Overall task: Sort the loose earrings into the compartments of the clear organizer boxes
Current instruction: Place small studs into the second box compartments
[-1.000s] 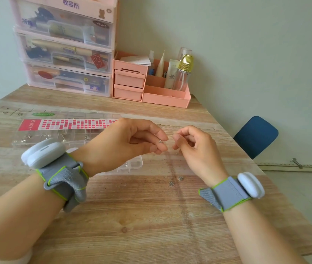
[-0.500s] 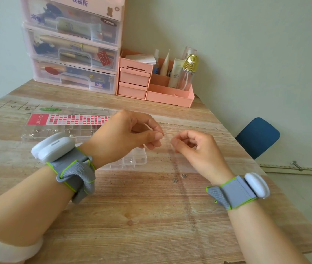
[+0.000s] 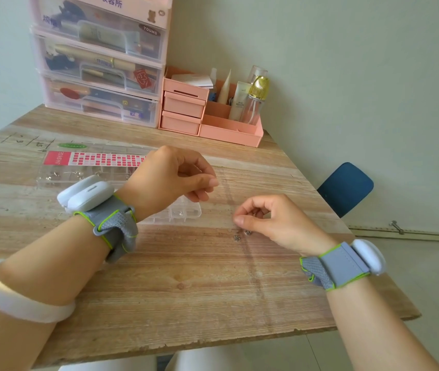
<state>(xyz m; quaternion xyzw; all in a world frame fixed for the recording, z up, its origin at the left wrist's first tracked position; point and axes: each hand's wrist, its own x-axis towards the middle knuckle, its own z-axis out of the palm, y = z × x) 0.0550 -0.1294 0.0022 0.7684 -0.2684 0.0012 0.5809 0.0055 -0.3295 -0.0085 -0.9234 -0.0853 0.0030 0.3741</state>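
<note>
The worn, pale wooden table [image 3: 186,277] filled most of the view, with a tall stack of translucent pink-framed storage drawers [image 3: 100,62] at its far left corner and a salmon-pink desktop organizer [image 3: 207,113] just beside it, holding tubes and a gold-capped clear bottle [image 3: 257,99]. A flat clear plastic organizer box [image 3: 183,214] lay across the left half of the table, a red-and-white label strip [image 3: 95,158] along its far edge and a few small earrings in its far-left compartments. The left hand [image 3: 170,180] hovered above the box, thumb pressed to curled fingertips (whether anything sat in that pinch could not be made out). The right hand [image 3: 274,222] hung low over the bare wood, its fingers curled with thumb and forefinger tips together, just above three tiny silver loose earrings [image 3: 242,235] lying on the table right of the box.
</note>
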